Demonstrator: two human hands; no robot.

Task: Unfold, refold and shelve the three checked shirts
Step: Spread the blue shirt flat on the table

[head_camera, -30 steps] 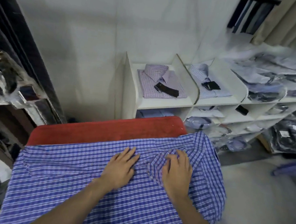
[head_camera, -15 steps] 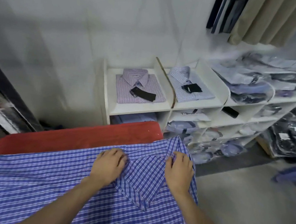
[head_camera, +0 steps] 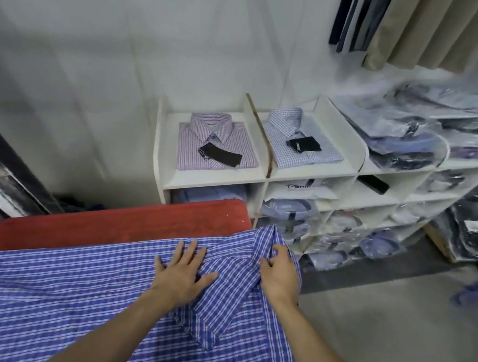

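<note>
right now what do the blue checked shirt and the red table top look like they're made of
Blue checked shirt: thin woven cloth, probably cotton, matte; it creases and drapes over the edge. Red table top: seemingly a soft matte fabric or felt cover; rounded edges, no gloss.

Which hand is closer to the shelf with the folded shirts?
Right. The right hand grips the blue shirt at its far corner, just below the shelf. The left hand lies flat on the shirt, further left and back.

Beyond your counter (head_camera: pixel 110 224) the two top shelf (head_camera: pixel 217 178) bays already hold folded shirts, leaving only narrow margins beside each.
</note>
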